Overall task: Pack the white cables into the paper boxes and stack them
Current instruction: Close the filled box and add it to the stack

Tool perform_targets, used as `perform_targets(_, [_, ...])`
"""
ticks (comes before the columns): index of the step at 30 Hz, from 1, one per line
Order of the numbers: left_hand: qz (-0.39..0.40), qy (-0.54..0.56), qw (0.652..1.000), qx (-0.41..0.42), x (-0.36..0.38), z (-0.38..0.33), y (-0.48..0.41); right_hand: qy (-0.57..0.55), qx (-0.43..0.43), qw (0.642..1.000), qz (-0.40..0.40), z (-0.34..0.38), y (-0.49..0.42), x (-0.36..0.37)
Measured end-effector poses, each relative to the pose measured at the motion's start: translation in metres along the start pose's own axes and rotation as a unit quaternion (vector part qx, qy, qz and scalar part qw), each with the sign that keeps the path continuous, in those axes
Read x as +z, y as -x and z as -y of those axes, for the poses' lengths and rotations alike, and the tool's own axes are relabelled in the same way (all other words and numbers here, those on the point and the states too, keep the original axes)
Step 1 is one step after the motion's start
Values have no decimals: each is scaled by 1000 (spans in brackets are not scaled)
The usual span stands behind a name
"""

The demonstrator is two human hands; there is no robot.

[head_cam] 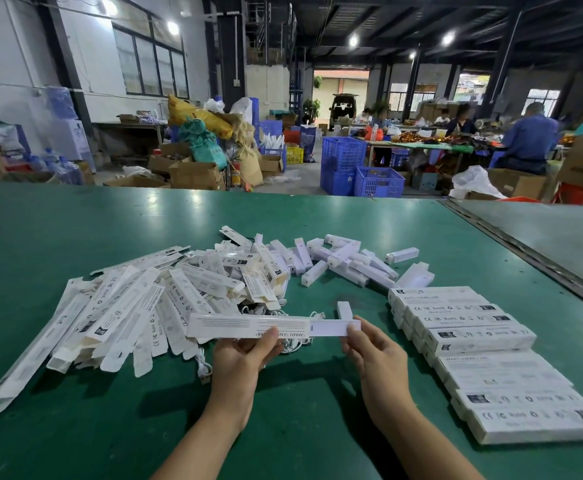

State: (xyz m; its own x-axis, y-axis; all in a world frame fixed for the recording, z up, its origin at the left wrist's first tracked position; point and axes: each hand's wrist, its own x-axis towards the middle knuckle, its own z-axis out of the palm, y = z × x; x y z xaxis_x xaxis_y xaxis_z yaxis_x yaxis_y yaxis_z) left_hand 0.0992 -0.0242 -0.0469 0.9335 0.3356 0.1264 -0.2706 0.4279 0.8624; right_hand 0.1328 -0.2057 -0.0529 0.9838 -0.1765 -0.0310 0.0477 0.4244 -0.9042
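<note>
1. White paper box [248,326]: our left hand [245,351] grips it, fingers curled round, above the green table [75,220].
2. Our right hand [375,351] pinches a white insert [335,329] half inside its end.
3. Done, we judge: packed boxes [473,336] stacked at right.
4. Left: many flat boxes [127,306] and loose cables [202,365] beside them.

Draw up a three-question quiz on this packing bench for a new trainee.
1. True or false: the finished boxes lie to the left of both hands.
2. What does the left hand grip? A) a blue crate B) a long white paper box C) a loose cable
3. Fill in: the right hand pinches the white piece that juts from the box's ____ end.

Key: 1 false, they lie to the right; 2 B; 3 right.
</note>
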Motion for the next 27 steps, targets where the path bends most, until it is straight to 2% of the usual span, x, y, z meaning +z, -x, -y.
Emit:
perform_targets(6, [5,3,1000,-3,0,1,-1,130,-37,991,4,0,5,2])
perform_targets(12, [18,-18,1000,5,0,3,0,144,-1,986,79,1,12,10])
perform_targets(15, [24,-15,1000,1,-1,2,0,94,72,982,145,1,14,11])
perform_targets(19, [41,-23,999,-5,-1,2,1,54,158,956,241,9,18,13])
perform_targets(23, [61,-45,997,-16,-3,4,1,63,160,922,346,13,21,11])
perform_targets(25, [54,-40,998,-17,-3,5,0,39,147,933,326,11,21,12])
perform_targets(27, [22,-11,1000,-10,-4,3,-2,37,106,961,254,6,18,10])
